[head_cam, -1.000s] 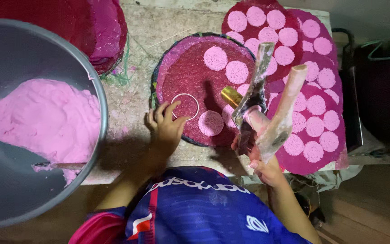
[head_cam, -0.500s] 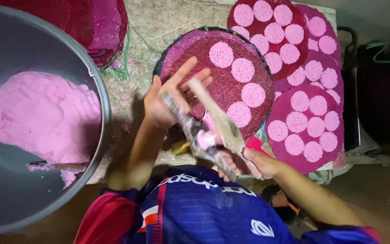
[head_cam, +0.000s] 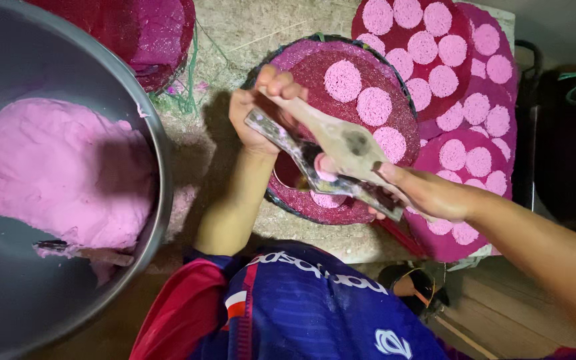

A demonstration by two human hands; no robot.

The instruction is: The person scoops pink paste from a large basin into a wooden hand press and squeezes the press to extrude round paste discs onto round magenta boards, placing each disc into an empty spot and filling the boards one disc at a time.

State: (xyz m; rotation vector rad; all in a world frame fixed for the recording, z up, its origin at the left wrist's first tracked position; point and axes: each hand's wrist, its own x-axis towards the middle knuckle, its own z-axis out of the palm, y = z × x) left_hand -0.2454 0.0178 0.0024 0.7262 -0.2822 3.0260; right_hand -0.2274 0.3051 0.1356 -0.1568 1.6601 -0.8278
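1. Where the two hands meet above the round tray [head_cam: 301, 200], the left hand [head_cam: 255, 117] has its grip closed on the far end of a wooden paddle [head_cam: 341, 137], and the right hand [head_cam: 428, 193] has its grip clamped on a metal strip tool [head_cam: 288, 143] and the paddle's near end.
2. A pink dough lump [head_cam: 327, 167] sits between paddle and metal strip.
3. Pink dough discs [head_cam: 343, 81] lie on the tray's dark red mat.
4. To the right, stacked trays [head_cam: 475, 127] carry more discs.
5. At the left, a large grey basin [head_cam: 161, 173] holds a pink dough mass [head_cam: 55, 173].
6. All rest on a rough desk [head_cam: 248, 33].
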